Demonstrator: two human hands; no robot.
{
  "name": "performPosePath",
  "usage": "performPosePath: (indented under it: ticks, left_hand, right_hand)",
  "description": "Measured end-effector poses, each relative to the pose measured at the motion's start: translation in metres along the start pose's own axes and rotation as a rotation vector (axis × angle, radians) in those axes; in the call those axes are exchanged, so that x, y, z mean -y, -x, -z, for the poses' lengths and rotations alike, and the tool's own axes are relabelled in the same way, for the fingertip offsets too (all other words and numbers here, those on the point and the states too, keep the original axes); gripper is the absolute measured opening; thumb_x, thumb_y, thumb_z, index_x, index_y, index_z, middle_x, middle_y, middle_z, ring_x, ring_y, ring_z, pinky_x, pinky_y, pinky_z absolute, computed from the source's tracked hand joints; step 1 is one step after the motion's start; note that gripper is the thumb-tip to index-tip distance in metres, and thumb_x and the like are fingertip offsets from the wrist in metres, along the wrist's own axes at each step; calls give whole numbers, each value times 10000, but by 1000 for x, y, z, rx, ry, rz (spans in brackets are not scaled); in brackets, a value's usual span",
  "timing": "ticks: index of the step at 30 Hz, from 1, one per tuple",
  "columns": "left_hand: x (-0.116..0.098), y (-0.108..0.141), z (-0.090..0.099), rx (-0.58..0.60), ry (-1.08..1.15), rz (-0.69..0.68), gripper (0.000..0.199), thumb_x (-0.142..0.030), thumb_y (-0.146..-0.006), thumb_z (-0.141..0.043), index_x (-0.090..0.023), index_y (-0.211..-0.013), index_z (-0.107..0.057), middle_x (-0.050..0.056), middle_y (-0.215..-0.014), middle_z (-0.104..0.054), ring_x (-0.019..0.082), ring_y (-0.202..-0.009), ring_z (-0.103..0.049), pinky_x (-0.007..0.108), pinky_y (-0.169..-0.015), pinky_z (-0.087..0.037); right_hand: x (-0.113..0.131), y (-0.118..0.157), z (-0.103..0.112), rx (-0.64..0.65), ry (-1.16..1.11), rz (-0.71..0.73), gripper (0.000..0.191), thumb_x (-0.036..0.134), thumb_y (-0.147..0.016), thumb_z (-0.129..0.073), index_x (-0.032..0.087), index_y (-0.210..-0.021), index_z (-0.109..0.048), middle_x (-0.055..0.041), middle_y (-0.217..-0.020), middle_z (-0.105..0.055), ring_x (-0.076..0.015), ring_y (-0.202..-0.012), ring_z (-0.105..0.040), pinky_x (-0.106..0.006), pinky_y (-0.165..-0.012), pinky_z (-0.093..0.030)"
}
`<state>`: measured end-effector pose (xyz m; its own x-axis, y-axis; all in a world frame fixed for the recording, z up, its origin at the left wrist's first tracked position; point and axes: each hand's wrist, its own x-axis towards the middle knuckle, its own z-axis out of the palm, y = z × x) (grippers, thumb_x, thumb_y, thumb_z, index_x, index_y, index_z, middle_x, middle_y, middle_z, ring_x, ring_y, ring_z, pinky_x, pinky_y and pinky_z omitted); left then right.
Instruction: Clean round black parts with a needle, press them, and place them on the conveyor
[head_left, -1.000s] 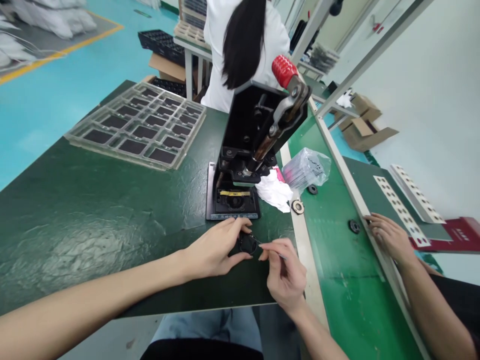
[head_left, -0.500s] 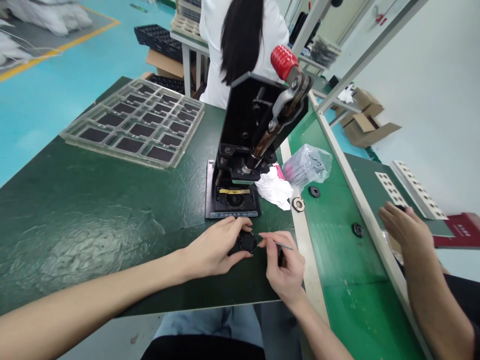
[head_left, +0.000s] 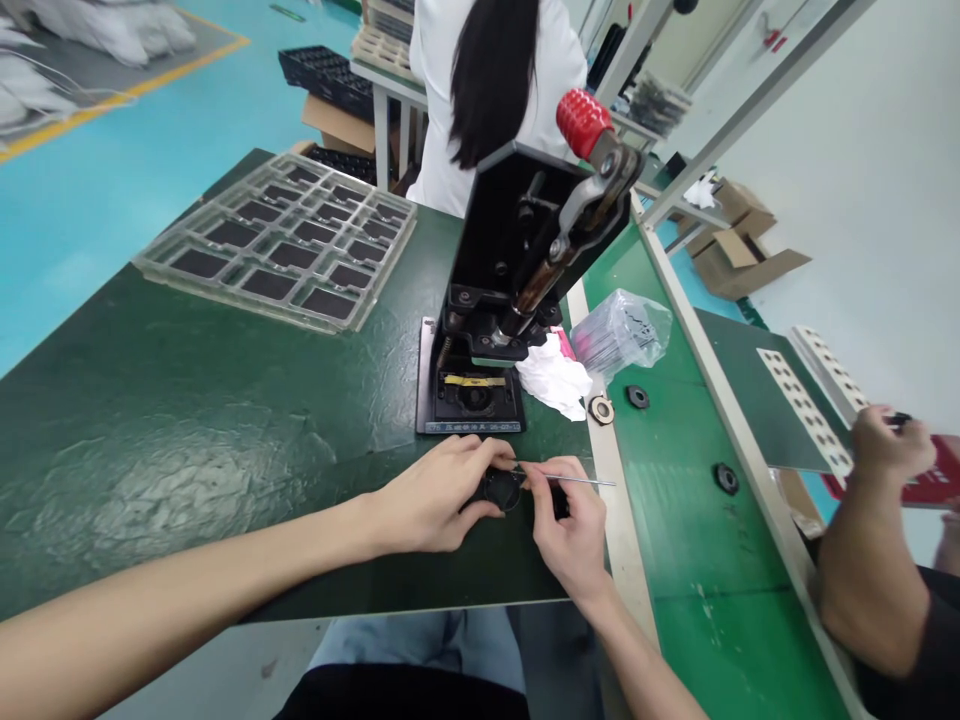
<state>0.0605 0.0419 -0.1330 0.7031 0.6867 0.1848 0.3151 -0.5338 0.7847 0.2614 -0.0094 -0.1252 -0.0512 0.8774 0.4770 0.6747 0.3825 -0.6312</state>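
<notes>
**Left hand** (head_left: 431, 495): fingers curled narrowly over a round black part (head_left: 501, 490), gripping it from the left, just above the dark green bench top (head_left: 150, 450).

**Right hand** (head_left: 570, 530): closed in a narrow pinch on a thin steel pick (head_left: 577, 481), its tip at the upper edge of the round black part. A small black piece (head_left: 559, 503) shows behind the fingers; its kind cannot be told.

**Directly ahead:** a black hand press (head_left: 510, 250) with a red-capped lever (head_left: 585, 120), on a black base plate (head_left: 469, 400) marked with yellow tape (head_left: 465, 381).

**Beside the press, right:** crumpled white tissue (head_left: 553, 376), a clear plastic bag of dark parts (head_left: 621, 333), and a ring-shaped part (head_left: 600, 409) on the bench edge. Two black rings (head_left: 637, 397) lie on a bright green mat (head_left: 697, 560).

**Bench, left:** a clear plastic tray (head_left: 274, 240) with rows of black pads.

**Far right:** a co-worker's hand (head_left: 892, 445) pinching a small black item, near a perforated white strip (head_left: 802, 410) and a red folder (head_left: 934, 475).

**Beyond the press:** a second person in a white coat (head_left: 517, 90), standing with their back turned.
</notes>
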Motion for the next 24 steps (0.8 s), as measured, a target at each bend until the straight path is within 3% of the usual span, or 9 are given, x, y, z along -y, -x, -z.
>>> performPosePath:
  ticks: [9,16,24]
  left_hand:
    - [-1,0,0,19,-24,-1,434,-182,-891,-727,-206,-1242,-474,105,-1240,-681,302,-1133,-643,433,-954,-514]
    - [-1,1,0,0,-42,-20,420,-150,-877,-720,-200,-1218,-479,99,-1185,-686,296,-1077,-660,435,-932,-531]
    - [4,2,-6,-33,122,29,456,-154,-888,-670,-219,-1273,-435,111,-1252,-675,276,-1150,-689,411,-950,-585]
  right_hand:
    - [-2,2,0,3,37,-18,140,126,-985,-569,183,-919,-679,-34,-814,-665,-152,-768,-643,-276,-669,-538]
    - [3,-2,-2,-2,127,105,130,68,-958,-588,176,-911,-642,-30,-798,-669,-154,-759,-613,-285,-672,-521]
    - [5,-3,-10,-8,209,178,143,68,-973,-578,185,-896,-602,-41,-784,-660,-173,-760,-587,-306,-660,-506]
